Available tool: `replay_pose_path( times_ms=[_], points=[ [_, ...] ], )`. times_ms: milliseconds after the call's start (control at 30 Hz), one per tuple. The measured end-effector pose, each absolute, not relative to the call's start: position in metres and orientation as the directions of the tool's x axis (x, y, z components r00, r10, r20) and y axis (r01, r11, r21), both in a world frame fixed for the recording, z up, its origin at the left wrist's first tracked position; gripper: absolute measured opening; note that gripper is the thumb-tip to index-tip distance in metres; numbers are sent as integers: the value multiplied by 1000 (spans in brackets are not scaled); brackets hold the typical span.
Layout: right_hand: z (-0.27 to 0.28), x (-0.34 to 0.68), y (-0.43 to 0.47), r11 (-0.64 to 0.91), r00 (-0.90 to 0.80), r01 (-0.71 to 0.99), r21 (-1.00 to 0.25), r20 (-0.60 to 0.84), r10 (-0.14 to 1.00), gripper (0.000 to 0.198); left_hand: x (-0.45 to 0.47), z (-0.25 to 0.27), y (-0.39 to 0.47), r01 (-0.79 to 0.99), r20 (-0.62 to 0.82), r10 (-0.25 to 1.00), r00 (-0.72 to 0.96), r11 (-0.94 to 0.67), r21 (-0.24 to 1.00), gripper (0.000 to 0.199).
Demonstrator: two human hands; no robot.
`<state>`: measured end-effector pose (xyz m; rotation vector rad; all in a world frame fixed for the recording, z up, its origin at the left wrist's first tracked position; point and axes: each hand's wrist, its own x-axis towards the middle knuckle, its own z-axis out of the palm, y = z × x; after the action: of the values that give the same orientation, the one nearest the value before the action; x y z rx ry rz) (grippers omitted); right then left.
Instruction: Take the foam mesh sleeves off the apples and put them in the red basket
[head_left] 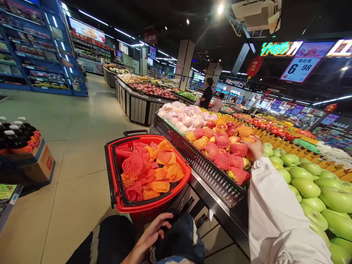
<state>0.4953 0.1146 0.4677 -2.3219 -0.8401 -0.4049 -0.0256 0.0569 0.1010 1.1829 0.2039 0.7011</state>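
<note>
My right hand (255, 149) reaches in among the red apples (231, 131) at the right end of the black crate (211, 179). Its fingers are mostly hidden, so I cannot tell whether they grip an apple. Many of these apples wear red or orange foam nets (222, 160). My left hand (155, 229) hangs over my knee, fingers loosely apart and holding nothing. Just beyond it stands a red shopping basket (148, 211) with a black rim, heaped with loose red and orange foam nets (137, 165), several of them flattened.
Green apples (305, 183) fill the display at right. Pale wrapped fruit (184, 115) lies at the crate's far end. Boxed dark bottles (19, 135) stand on the floor at left. Two people (206, 93) are farther back among the vegetable stands (137, 102).
</note>
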Motion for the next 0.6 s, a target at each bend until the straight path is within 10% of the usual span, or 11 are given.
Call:
replay_pose_path(
  times_ms=[233,400,600],
  points=[
    [464,503,119,-624,843,537,-568,347,411,72,-26,130,47,-356,158,641,751,192,915,70],
    [477,471,112,-551,801,586,-594,526,286,77,-21,171,32,-365,133,666,734,223,904,65],
    [509,374,116,48,215,964,-263,870,443,47,-19,196,29,-392,138,641,755,273,878,65]
  ],
)
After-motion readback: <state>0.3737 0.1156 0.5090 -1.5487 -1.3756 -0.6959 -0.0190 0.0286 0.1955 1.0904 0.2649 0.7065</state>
